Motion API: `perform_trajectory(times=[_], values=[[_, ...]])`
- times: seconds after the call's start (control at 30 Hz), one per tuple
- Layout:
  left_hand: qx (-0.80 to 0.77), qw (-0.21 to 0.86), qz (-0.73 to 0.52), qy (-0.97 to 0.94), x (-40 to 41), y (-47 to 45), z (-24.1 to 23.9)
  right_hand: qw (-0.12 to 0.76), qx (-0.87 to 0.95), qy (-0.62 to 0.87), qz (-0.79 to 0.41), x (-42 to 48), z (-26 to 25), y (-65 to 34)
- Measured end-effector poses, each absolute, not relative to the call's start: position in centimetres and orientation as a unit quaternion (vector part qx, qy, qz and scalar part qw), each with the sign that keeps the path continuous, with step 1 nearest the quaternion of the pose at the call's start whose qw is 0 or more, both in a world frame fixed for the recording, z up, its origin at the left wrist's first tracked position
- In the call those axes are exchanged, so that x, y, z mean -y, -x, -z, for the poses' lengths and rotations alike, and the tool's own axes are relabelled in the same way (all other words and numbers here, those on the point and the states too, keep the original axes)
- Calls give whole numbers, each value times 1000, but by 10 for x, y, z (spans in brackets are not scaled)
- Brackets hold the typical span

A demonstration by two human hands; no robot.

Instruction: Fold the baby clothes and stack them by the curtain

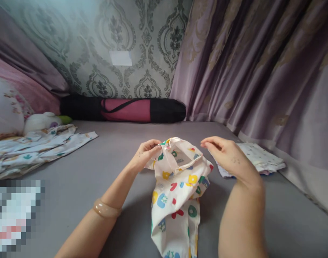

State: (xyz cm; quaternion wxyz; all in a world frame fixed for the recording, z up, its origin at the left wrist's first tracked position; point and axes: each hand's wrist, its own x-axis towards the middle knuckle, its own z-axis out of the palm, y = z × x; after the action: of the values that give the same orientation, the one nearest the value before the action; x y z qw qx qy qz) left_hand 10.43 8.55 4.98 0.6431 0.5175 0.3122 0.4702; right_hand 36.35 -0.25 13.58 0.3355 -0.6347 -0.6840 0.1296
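My left hand [145,154] is closed on the rim of the white printed cloth [177,182], pinching it at the left of its rounded opening [184,154]; the cloth is in front of me over the grey sheet [121,143], its upper end raised and its lower part hanging toward me, out past the bottom edge of my view; the opening gapes like the mouth of a loose sack, and in it I see the pale inner side of the fabric, with coloured prints; my right hand [224,152] is just beside the right of that opening, apart from the rim, its fingers bent, and I cannot tell whether their tips meet; a bangle [106,209] circles my left wrist; beyond my right hand lies a folded dotted cloth [263,157], partly behind my wrist; at the far edge, along the patterned wall [148,39], lies a long bag [129,110], black at both ends and deep pink in the middle, with a black strap [123,106] across it, its contents hidden from me; well to the left a leaf-printed cloth [45,150] lies crumpled near a white plush toy [40,122].
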Motion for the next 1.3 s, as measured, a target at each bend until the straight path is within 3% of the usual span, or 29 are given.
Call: perform_trajectory(times=[0.1, 0.2, 0.3, 0.5, 0.6, 0.77, 1.1, 1.3], values=[[-296, 678, -475, -476, -82, -111, -46, 263, 758, 557, -213, -2, -135, -327], [-280, 695, -486, -450, -79, -116, -43, 232, 776, 554, -192, -21, -114, -299], [-276, 691, -491, -453, -80, -117, -39, 259, 723, 594, -239, -41, -90, -286], [-314, 646, -487, -496, -85, -115, -33, 379, 480, 533, -585, -53, -80, -277], [-340, 626, -486, -507, -85, -114, -37, 405, 388, 516, -647, -51, -86, -275], [-350, 584, -499, -536, -83, -112, -44, 442, 433, 505, -601, -49, -88, -275], [-316, 542, -471, -620, -80, -104, -52, 464, 570, 572, -364, -45, -90, -269], [-305, 487, -458, -679, -74, -106, -59, 438, 686, 531, -238, -32, -99, -267]])
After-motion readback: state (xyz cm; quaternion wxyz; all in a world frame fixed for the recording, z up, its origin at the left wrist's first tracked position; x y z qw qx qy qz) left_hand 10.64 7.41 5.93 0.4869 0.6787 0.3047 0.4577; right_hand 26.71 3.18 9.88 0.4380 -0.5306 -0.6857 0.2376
